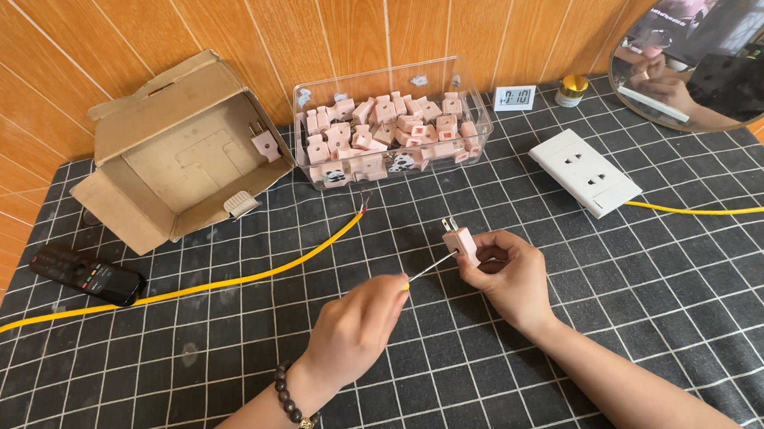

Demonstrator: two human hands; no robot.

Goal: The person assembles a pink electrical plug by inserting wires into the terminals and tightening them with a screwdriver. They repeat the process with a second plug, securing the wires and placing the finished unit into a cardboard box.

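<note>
An open brown cardboard box (187, 154) lay on its side at the left. A clear plastic tub (389, 122) stood beside it; a small white digital clock screen (515, 97) stood against the wall.

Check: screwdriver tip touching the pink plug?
Touching. Head view: the screwdriver held in the left hand runs up to the pink plug in the right hand, no visible gap.

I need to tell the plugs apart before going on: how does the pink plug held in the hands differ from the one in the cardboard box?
The held pink plug is gripped by the right hand, prongs pointing up and away, with the thin tool from the left hand at its base. The plug in the cardboard box lies alone and untouched against the box's inner wall. Both are small, pink and two-pronged.
</note>
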